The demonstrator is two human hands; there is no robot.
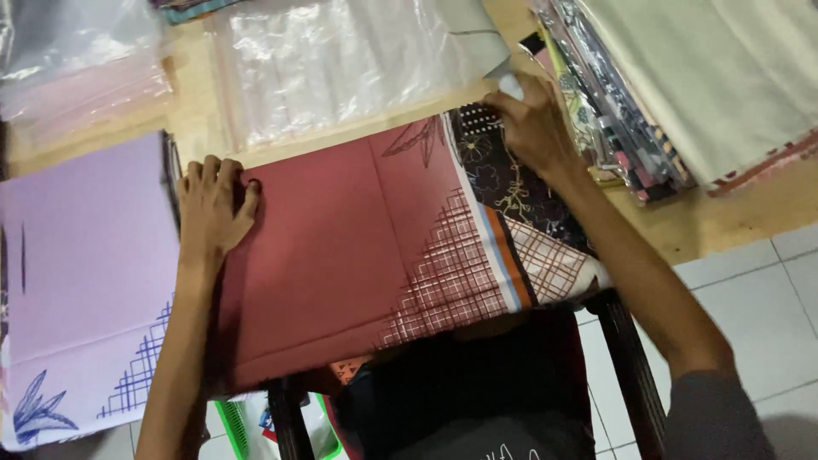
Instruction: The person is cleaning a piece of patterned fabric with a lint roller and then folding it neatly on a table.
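Observation:
A folded brick-red cloth with a white grid pattern, striped band and dark floral end lies across the wooden table. My left hand rests with curled fingers on the cloth's far left corner. My right hand pinches the cloth's far right corner, by a dark dotted strip. Both forearms reach over the cloth from the near side.
A lilac folded cloth with blue line prints lies left of the red one. Clear plastic bags sit beyond it, and more at the far left. A stack of packaged cloths and cream fabric fills the right. White tiled floor lies below.

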